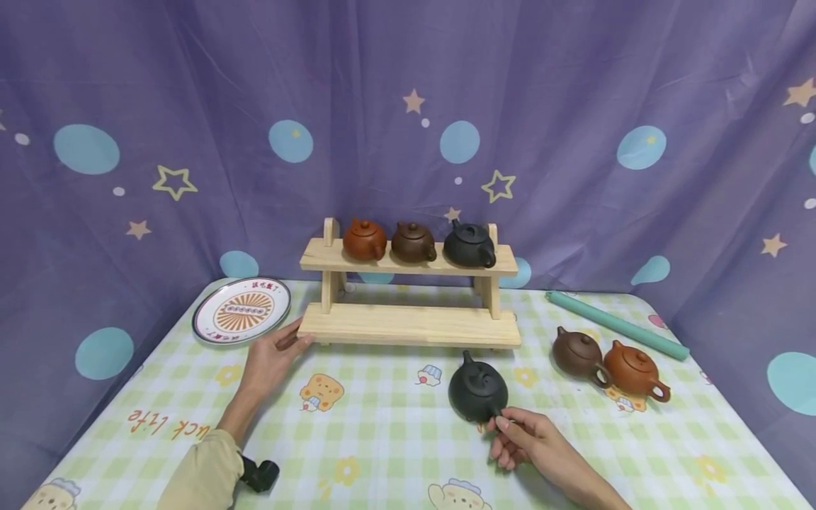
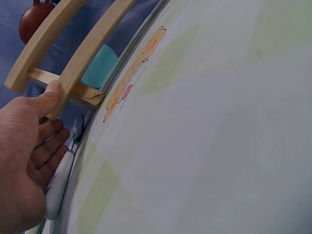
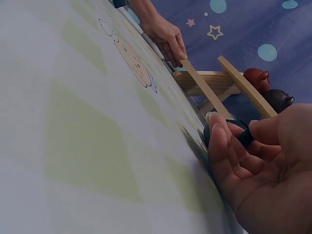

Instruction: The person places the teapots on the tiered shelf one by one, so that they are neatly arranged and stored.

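Right wrist view, black teapot (image 1: 474, 393) mostly hidden behind right hand (image 3: 273, 165) pinching it, left hand (image 3: 168, 39) gripping wooden stand (image 1: 408, 326)

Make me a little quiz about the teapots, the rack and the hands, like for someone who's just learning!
1. How many teapots stand on the upper shelf of the wooden rack? A) two B) three C) four
2. True or false: the right hand holds the black teapot in front of the rack.
3. Fill in: in the head view, the plate lies to the ___ of the rack.

Key: 1. B; 2. true; 3. left.
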A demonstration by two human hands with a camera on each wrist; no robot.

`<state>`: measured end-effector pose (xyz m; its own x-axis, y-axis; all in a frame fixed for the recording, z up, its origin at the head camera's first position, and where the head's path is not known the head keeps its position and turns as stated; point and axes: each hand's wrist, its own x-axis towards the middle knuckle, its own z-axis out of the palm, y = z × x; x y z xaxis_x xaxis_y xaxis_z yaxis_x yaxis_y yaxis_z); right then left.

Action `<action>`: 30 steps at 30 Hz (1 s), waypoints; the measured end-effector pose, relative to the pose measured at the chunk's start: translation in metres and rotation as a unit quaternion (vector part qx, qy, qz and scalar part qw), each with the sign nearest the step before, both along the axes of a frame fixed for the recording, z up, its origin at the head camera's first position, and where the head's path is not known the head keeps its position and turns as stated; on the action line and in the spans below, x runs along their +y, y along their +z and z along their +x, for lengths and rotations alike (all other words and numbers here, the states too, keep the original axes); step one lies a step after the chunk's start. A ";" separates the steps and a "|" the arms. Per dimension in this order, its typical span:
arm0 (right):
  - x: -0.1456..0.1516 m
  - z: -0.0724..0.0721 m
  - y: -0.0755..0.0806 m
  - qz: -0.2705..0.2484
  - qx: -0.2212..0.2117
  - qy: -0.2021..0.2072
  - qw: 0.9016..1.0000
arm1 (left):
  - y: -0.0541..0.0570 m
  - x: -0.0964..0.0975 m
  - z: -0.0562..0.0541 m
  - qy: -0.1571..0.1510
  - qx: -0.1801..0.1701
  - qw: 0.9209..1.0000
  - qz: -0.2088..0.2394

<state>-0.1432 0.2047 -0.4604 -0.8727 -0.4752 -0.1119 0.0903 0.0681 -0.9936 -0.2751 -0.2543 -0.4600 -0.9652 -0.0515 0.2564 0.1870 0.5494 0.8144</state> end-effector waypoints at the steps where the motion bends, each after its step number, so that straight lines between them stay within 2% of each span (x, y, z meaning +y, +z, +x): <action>1: 0.000 0.000 0.000 0.000 0.003 -0.002 1.000 | 0.000 0.000 0.000 0.000 0.000 1.000 0.000; 11: -0.006 0.004 -0.001 -0.024 0.020 -0.026 0.999 | 0.001 0.001 0.000 0.004 -0.001 1.000 -0.002; 24: -0.008 0.005 -0.002 -0.009 0.038 -0.067 0.997 | 0.001 0.001 -0.001 0.006 0.006 1.000 -0.006; 30: -0.008 0.005 -0.002 -0.009 0.037 -0.070 0.997 | 0.001 0.001 0.001 0.009 0.010 1.000 -0.013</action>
<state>-0.1387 0.1971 -0.4621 -0.9365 -0.3487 -0.0366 0.0235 0.0418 -0.9988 -0.2746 -0.2533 -0.4587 -0.9587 -0.0619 0.2775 0.1935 0.5729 0.7964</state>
